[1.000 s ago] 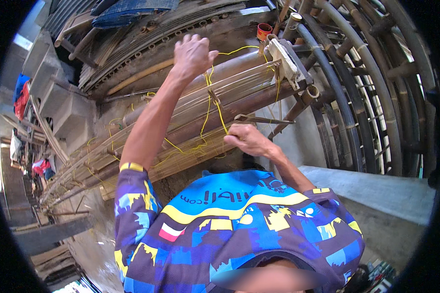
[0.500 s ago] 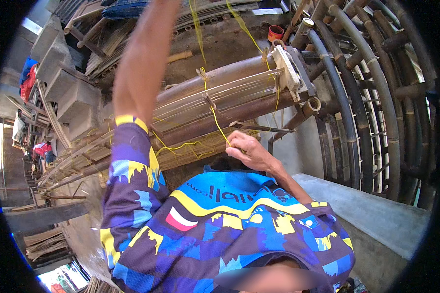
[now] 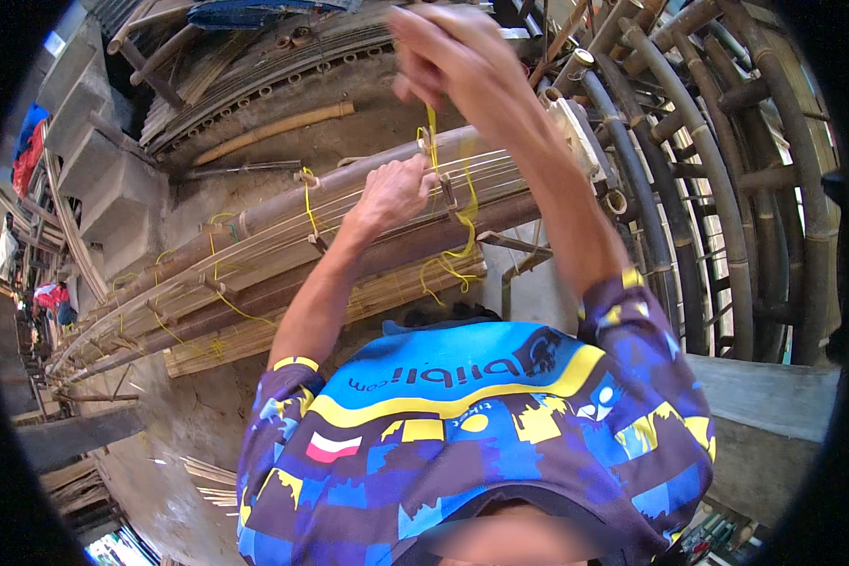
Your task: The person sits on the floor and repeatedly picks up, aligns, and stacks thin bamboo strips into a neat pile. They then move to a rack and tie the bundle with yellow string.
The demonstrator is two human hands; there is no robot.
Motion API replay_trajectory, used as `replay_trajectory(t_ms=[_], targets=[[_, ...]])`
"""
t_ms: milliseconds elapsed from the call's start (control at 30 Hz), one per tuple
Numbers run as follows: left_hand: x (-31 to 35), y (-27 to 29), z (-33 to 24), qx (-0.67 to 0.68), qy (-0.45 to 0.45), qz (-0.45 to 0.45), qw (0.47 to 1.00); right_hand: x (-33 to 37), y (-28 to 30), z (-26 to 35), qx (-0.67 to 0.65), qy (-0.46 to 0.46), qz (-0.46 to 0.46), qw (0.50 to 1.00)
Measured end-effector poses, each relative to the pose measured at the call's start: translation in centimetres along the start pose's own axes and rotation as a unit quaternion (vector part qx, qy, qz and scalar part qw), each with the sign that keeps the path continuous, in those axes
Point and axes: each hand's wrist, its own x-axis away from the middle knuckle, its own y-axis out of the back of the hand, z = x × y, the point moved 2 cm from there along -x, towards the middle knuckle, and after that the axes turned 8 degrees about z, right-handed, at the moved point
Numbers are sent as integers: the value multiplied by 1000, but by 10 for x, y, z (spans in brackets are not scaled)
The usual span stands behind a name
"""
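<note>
My left hand (image 3: 396, 193) is closed against a small wooden peg (image 3: 426, 143) on a long bamboo pole (image 3: 283, 209). Its fingertips press around the yellow string (image 3: 432, 115) tied there, though they partly hide it. Higher up, my right hand (image 3: 448, 57) is raised over the pole, blurred, with curled fingers. The string rises taut from the peg to the right hand. Loose yellow string (image 3: 462, 236) dangles below a second peg (image 3: 447, 191). Thin pale strips (image 3: 486, 168) run lengthwise between the upper pole and a darker lower pole (image 3: 387, 247).
Bamboo railings (image 3: 679, 189) stand along the right side. Concrete blocks (image 3: 118, 174) rise at the left. A slatted bamboo mat (image 3: 255, 325) lies beneath the poles, and a loose bamboo piece (image 3: 274, 132) rests beyond them. A grey ledge (image 3: 764, 396) is at the right.
My left hand has come down from beyond the top edge to the peg. The right hand has risen from below the poles to above them. The view has shifted somewhat.
</note>
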Motion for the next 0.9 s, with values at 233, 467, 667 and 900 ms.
replay_trajectory(t_ms=[233, 467, 667, 900], targets=[[5, 4, -10, 11, 89, -86, 992, -133, 1, -62, 423, 74, -29, 902], [-3, -9, 2, 3, 127, -98, 987, 6, -23, -150, -232, -128, 164, 950], [2, 20, -22, 25, 141, -76, 987, 89, -52, -45, -65, -236, 160, 956], [-98, 40, 31, 106, -29, -46, 993, 176, -85, -65, -62, -156, 158, 973]])
